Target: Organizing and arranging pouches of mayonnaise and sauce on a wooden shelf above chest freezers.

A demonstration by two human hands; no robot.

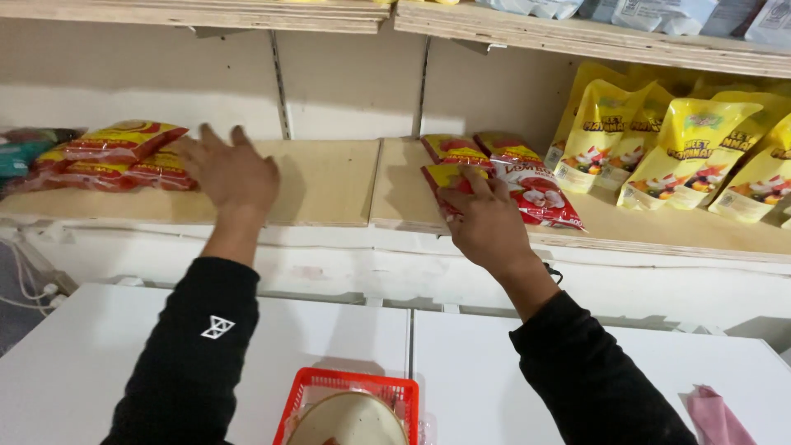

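1. On the wooden shelf (329,185), at about 10 o'clock in the view, the left hand (231,173) lies palm down with its fingers (206,142) spread, touching the edge of a stack of red packets (124,156).
2. At about 1 o'clock, the right hand (486,221) rests on a red-and-yellow packet (535,191), fingers slightly spread and pressing down on its near end; whether they pinch it cannot be told.
3. Two more packets of the same kind lie just behind that one, touching it, toward 12 o'clock.
4. At 2 o'clock from the right hand, yellow pouches (692,152) stand leaning against the back wall, well apart from the stack on the left.
5. Between the two hands the shelf board is bare wood.
6. Below, at 6 o'clock, a red basket (350,387) sits on the white surface (82,354), and a pink cloth (713,412) lies at 4 o'clock.
7. Both arms wear black sleeves (198,346).
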